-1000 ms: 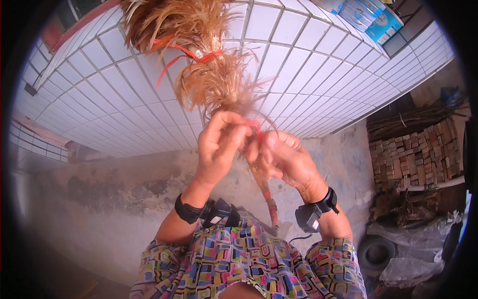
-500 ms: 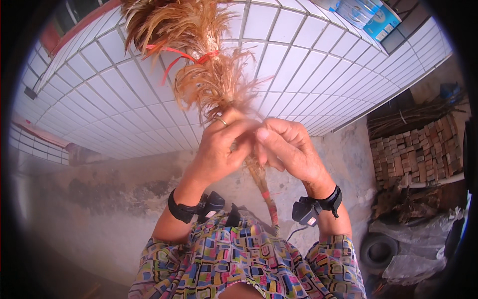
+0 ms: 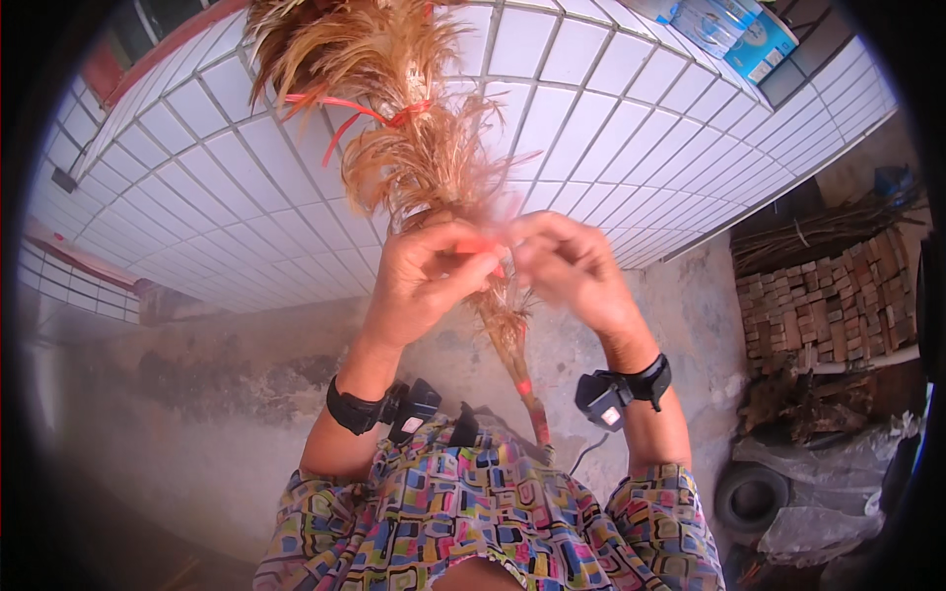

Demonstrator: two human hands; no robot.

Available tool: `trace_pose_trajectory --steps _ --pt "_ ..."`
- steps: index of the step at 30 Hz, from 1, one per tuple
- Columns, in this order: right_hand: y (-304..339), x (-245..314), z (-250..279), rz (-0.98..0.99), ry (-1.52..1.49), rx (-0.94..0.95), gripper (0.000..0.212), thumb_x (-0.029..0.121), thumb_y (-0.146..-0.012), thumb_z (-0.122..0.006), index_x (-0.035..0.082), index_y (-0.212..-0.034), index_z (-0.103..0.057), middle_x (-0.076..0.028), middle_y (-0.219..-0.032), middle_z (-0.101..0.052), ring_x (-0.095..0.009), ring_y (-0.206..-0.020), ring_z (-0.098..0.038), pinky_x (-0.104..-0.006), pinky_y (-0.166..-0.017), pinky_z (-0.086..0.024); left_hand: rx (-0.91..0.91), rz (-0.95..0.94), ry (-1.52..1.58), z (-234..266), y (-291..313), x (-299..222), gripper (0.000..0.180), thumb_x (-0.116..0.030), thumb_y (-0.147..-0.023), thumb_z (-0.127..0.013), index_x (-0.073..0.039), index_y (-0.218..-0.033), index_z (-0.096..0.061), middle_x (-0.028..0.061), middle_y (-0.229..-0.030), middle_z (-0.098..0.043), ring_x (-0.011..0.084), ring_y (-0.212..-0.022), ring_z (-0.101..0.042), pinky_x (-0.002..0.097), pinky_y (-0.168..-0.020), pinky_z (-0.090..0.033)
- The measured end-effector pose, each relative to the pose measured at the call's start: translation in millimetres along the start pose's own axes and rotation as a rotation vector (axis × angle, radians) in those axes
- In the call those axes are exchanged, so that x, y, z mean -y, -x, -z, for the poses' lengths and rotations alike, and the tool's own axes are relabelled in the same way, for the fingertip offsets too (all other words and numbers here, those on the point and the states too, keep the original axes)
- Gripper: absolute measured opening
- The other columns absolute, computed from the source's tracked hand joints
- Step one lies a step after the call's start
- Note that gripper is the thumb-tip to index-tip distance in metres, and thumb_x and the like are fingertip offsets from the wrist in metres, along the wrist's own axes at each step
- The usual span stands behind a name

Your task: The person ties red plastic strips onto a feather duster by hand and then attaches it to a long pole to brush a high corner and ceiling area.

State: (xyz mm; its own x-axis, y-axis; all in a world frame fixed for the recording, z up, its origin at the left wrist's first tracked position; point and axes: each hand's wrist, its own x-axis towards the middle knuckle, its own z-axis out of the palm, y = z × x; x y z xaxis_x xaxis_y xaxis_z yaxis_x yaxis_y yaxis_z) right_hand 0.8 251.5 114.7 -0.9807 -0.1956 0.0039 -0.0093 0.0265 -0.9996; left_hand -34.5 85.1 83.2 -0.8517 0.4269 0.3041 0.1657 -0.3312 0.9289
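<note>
A feather duster with brown and tan feathers runs from the top of the view down toward my body. Its lower end narrows to a handle wrapped with red binding. A red ribbon is tied round its upper part, with loose ends hanging left. My left hand is closed at the duster's middle, with thumb and forefinger pinching a red strip. Close beside it, my right hand has curled fingers near the same spot. Motion blurs those fingers, and I cannot make out what they hold.
A white-tiled surface lies beyond my hands. At its far right are a clear plastic bottle and a blue package. Stacked bricks, a tyre and plastic sheeting lie on the right.
My left hand has shifted slightly left and now shows the red strip in its pinch. My right hand has turned and moved up slightly, away from the left fingers.
</note>
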Motion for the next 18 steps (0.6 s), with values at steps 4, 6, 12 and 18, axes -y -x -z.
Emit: trace_pose_trajectory --steps 4,6,12,18 --pt "-8.6 -6.0 -9.0 0.066 0.037 0.053 0.020 -0.005 -0.076 -0.046 0.006 -0.092 -0.053 0.003 -0.063 -0.050 -0.001 -0.056 -0.044 -0.0149 -0.049 -0.032 0.029 -0.111 -0.073 4.2 1.9 -2.1 0.010 0.009 -0.072 -0.051 0.004 -0.079 -0.055 0.0075 -0.079 -0.054 0.0099 -0.064 -0.053 0.0203 -0.056 -0.045" --pt "-10.2 -6.4 -11.3 0.101 0.082 0.029 0.017 -0.003 -0.074 -0.049 0.005 -0.089 -0.052 0.004 -0.059 -0.047 -0.001 -0.052 -0.041 -0.0165 -0.047 -0.031 0.046 -0.136 -0.134 7.3 2.4 -1.4 0.012 0.011 -0.070 -0.052 0.004 -0.078 -0.055 0.0077 -0.080 -0.053 0.0103 -0.066 -0.053 0.0201 -0.058 -0.046" --pt "-18.3 -13.0 -7.8 0.198 0.401 0.048 0.010 0.001 -0.073 -0.053 0.005 -0.081 -0.051 0.004 -0.049 -0.041 -0.002 -0.046 -0.032 -0.0204 -0.041 -0.027 0.006 -0.309 -0.336 5.3 5.1 -3.9 0.013 0.009 -0.065 -0.056 0.001 -0.076 -0.055 0.0063 -0.075 -0.056 0.0129 -0.066 -0.057 0.0224 -0.056 -0.047" --pt "-18.9 -11.6 -7.8 0.168 0.389 0.077 0.007 0.004 -0.073 -0.055 0.004 -0.078 -0.050 0.005 -0.050 -0.039 -0.002 -0.046 -0.031 -0.0204 -0.041 -0.025 -0.133 -0.619 -0.903 4.1 2.6 2.7 0.019 0.009 -0.058 -0.059 -0.002 -0.074 -0.056 0.0076 -0.073 -0.055 0.0187 -0.060 -0.057 0.0275 -0.049 -0.045"
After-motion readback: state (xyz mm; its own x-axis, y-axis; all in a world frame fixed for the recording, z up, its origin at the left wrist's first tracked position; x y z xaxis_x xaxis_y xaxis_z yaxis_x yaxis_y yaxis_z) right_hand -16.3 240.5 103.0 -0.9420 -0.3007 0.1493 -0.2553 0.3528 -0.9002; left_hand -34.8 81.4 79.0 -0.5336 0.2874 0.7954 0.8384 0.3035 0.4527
